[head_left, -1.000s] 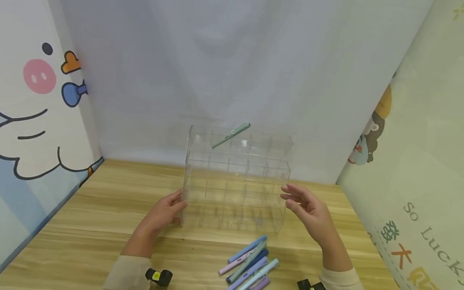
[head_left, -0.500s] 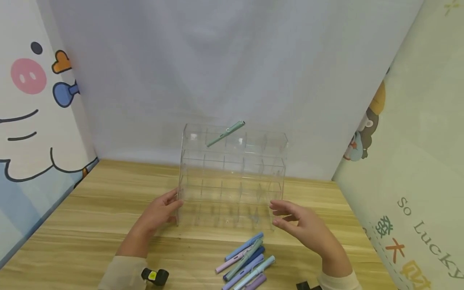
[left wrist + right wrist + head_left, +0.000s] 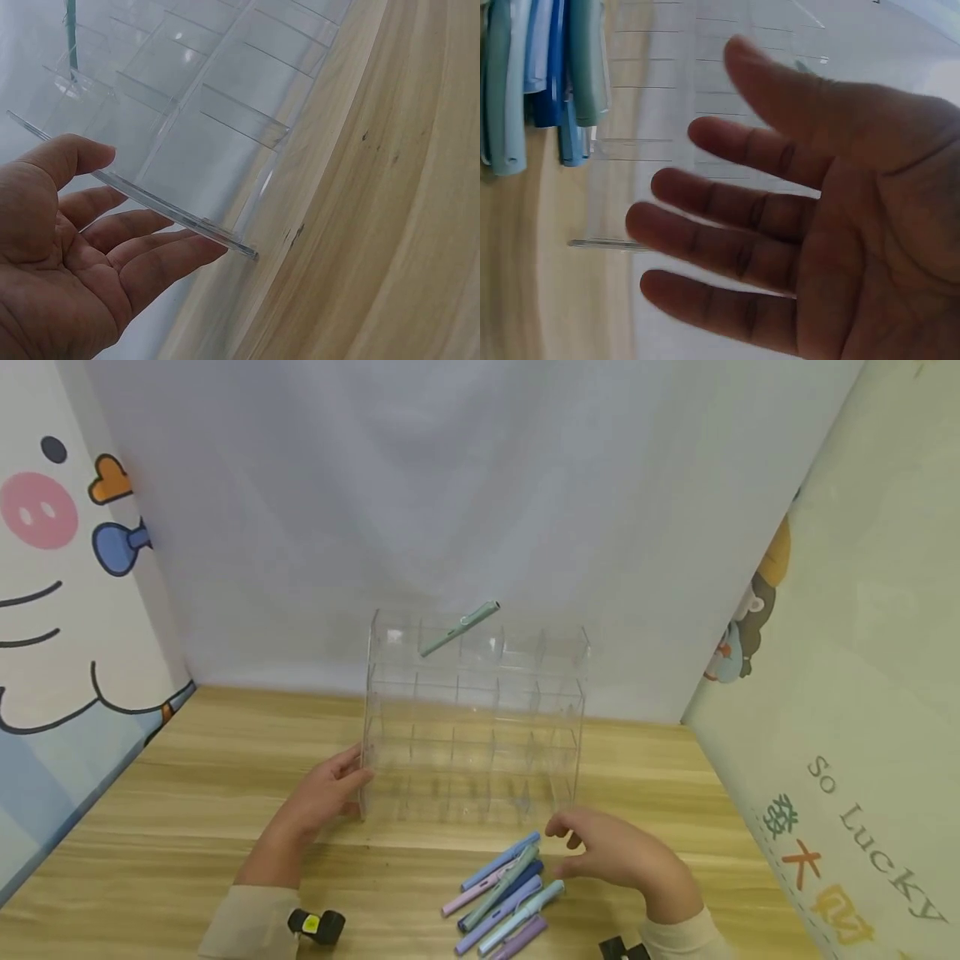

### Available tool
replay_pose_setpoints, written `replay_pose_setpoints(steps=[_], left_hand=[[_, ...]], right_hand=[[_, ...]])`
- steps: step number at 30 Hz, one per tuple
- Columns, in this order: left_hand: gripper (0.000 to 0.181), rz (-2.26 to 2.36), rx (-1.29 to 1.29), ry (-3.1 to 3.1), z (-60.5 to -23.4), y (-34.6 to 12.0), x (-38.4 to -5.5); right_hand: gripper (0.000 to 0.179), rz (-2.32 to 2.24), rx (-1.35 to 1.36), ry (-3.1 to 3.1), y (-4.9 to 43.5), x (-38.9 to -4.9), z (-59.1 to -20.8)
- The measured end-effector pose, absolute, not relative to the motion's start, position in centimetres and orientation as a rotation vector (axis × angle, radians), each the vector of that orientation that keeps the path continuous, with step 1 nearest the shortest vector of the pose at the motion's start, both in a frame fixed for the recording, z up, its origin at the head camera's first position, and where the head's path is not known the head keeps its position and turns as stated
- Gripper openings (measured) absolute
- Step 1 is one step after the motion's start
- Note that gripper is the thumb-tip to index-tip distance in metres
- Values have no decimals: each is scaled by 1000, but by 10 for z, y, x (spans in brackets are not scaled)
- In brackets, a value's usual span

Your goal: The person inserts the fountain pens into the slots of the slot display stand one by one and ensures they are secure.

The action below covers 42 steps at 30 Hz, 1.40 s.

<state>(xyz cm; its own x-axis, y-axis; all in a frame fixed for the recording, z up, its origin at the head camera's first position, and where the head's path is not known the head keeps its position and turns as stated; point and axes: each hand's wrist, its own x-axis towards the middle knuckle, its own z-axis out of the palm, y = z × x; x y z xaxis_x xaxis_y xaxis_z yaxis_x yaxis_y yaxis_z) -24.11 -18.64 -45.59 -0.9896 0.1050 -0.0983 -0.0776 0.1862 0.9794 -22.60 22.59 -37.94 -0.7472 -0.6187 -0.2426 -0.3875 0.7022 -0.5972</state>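
A clear acrylic display rack (image 3: 472,758) with stepped rows of compartments stands on the table. My left hand (image 3: 324,793) holds its left side panel, with the thumb at the front edge and the fingers along the outside, as the left wrist view shows. One green pen (image 3: 460,628) lies slanted in the rack's top row. In front of the rack is a loose pile of pens in blue, green, pink and purple, among them a light blue pen (image 3: 521,917) and a purple pen (image 3: 520,938). Just right of the pile, my right hand (image 3: 611,852) hovers with parted, relaxed fingers, holding nothing.
The wooden table (image 3: 225,760) extends on both sides of the rack. A white curtain (image 3: 450,485) hangs right behind it. Printed cartoon panels flank the table at left and right. Each wrist wears a small black camera (image 3: 317,926).
My right hand has come down from beside the rack's right side toward the pens. The left hand stays on the rack. The whole view has shifted slightly.
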Motion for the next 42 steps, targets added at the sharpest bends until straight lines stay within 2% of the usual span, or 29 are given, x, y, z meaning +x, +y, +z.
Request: replay_pose_setpoints(steps=[13, 21, 27, 37, 42], left_hand=[[67, 1900, 52, 2290, -454, -187, -242], [66, 1901, 68, 2305, -450, -187, -241], [65, 1905, 61, 2294, -452, -187, -241], [73, 1897, 37, 2297, -452, -188, -238], [71, 1906, 33, 2284, -452, -186, -239]], right_hand=[[26, -536, -734, 2510, 222, -234, -414], [26, -423, -721, 2539, 216, -233, -424], [31, -384, -740, 2539, 213, -231, -429], [26, -427, -749, 2494, 218, -233, -427], [23, -503, -770, 2455, 225, -235, -423]])
